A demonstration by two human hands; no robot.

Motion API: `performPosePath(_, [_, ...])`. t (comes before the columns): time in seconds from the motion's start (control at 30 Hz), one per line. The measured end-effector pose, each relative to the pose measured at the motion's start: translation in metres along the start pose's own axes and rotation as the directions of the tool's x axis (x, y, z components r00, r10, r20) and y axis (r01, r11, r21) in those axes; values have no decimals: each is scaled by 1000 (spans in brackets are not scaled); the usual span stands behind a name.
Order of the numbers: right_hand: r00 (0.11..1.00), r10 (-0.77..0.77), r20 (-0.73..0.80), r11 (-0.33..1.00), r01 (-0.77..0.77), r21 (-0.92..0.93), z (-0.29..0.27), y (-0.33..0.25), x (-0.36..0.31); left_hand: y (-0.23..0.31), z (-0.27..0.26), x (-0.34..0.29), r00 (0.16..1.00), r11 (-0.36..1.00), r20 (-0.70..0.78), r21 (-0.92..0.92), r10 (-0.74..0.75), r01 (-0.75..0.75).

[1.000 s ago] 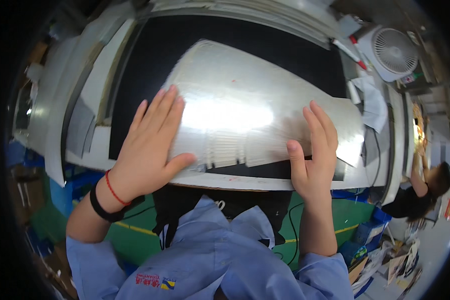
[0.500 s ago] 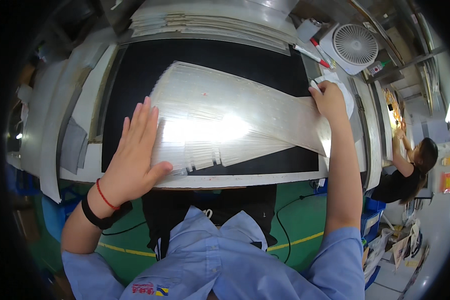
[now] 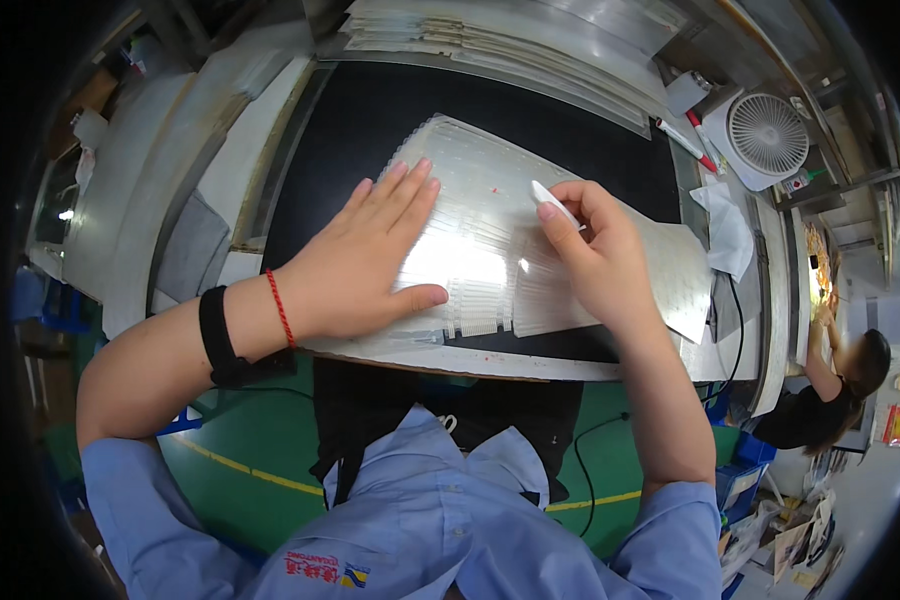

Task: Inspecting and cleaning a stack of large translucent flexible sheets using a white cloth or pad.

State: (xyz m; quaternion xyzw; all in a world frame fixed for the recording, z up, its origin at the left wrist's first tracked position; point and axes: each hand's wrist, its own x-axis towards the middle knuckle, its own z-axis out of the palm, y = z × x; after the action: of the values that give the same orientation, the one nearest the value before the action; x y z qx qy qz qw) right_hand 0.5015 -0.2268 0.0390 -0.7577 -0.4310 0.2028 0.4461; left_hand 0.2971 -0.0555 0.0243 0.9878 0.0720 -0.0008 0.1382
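Fanned across the black mat (image 3: 342, 125) is a stack of thin, shiny translucent sheets (image 3: 490, 165). Their stepped edges show at the left and along the near side. My left hand (image 3: 365, 255) lies flat on the left part of the fan, fingers stretched out and thumb apart. Over the middle of the sheets, my right hand (image 3: 610, 250) grips a small white tapered piece (image 3: 548, 198) between thumb and fingers. Its tip points up and left, and its other end is partly hidden by the hand. I cannot tell whether it touches the sheets.
More stacked sheets (image 3: 530, 50) lie along the back. At the right are a white fan (image 3: 767, 133), a red-and-white marker (image 3: 685, 145) and a crumpled white cloth (image 3: 727, 225). Grey cloth (image 3: 195, 245) lies at the left. A person (image 3: 830, 395) works far right.
My right hand has moved left from beside the white cloth to over the sheets, carrying the white piece. My left hand now lies further onto the fan. The view has shifted.
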Motion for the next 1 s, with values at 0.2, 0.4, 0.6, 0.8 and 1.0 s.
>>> performPosePath(0.2, [998,15,-64,987,-5,159,13,6,-10,0,12,-2,998,1000,-56,-10,20,-21])
performPosePath(0.4, [997,51,-51,967,-37,252,13,10,-26,8,17,-9,995,1000,-101,12,-3,4])
performPosePath(0.6, [997,33,-70,974,-16,225,15,11,-35,11,22,-11,991,999,-136,48,-2,9])
performPosePath(0.8, [989,-48,-141,963,84,258,24,16,-39,13,25,-13,982,997,-187,71,-3,16])
performPosePath(1.0, [988,-60,-145,964,95,250,24,19,-38,15,27,-12,985,997,-172,72,-6,19])
